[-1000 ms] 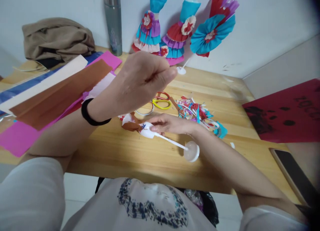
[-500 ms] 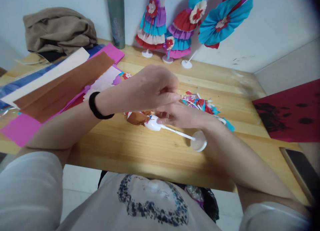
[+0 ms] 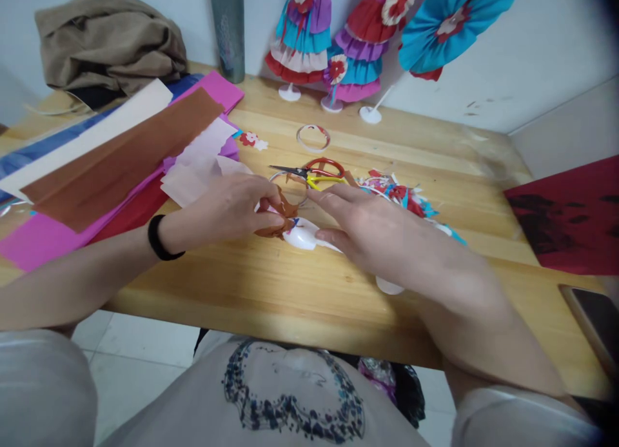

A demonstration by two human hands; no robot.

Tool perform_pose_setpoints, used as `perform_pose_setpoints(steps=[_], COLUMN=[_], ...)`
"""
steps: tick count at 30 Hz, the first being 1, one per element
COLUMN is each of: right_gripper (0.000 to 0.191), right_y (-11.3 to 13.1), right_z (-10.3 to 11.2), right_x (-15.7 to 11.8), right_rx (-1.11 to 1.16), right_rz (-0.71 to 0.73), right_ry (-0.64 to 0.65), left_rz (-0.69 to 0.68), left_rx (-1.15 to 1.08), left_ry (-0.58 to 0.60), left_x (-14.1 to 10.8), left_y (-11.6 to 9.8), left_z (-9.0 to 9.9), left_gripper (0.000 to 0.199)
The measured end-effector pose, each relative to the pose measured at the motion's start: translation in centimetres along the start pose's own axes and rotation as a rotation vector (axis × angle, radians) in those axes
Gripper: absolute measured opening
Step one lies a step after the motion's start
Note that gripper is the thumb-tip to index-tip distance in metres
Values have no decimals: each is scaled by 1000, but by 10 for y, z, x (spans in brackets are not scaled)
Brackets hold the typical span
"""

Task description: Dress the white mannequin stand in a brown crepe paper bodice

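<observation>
A white plastic doll figure [image 3: 300, 234] with brown paper [image 3: 271, 225] at its head end lies on the wooden table. My left hand [image 3: 227, 208] has its thumb and fingers closed on the brown paper. My right hand [image 3: 358, 224] is spread over the doll's thin stem, its fingers apart, the fingertips near the yellow handle of the scissors. Those scissors [image 3: 309, 173], with red and yellow handles, lie just behind the doll beside a roll of tape [image 3: 290, 179]. The doll's round white base [image 3: 389, 286] shows partly under my right wrist.
Coloured paper sheets [image 3: 126, 157] lie at the left. Paper scraps [image 3: 411, 198] are heaped at the right. Finished paper-dress dolls [image 3: 302, 47] stand along the wall beside a bottle [image 3: 227, 34]. A tape ring [image 3: 313, 138] lies behind the scissors; a phone [image 3: 590, 318] is far right.
My hands have moved apart from their crossed position. My left hand has shifted left and down onto the brown paper. The scissors and tape rings have come into view.
</observation>
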State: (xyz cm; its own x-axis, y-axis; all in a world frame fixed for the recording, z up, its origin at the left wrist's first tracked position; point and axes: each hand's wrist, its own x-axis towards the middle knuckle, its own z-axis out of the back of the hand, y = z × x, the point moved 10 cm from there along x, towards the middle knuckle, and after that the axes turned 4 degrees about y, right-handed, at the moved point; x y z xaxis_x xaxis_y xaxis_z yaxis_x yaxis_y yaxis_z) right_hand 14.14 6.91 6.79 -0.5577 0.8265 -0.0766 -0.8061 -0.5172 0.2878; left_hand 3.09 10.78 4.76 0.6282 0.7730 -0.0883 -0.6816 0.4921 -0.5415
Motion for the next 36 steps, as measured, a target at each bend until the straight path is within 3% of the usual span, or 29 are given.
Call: perform_pose_setpoints(steps=[5, 13, 19, 36], right_gripper=[38, 16, 15, 23], right_y=[9, -2, -5, -9], right_z=[-17, -37, -31, -28], right_x=[17, 35, 35, 37], right_rx=[-105, -58, -52, 121], right_rz=[-55, -76, -53, -21], right_ry=[-44, 5, -83, -128], left_rz=[44, 96, 109, 59], left_rx=[21, -70, -69, 25], left_ry=[-69, -124, -180, -227], left_x=[1, -1, -4, -7], left_y=[7, 19, 18, 11], left_z=[-9, -13, -13, -14], left_gripper=[13, 20, 16, 21])
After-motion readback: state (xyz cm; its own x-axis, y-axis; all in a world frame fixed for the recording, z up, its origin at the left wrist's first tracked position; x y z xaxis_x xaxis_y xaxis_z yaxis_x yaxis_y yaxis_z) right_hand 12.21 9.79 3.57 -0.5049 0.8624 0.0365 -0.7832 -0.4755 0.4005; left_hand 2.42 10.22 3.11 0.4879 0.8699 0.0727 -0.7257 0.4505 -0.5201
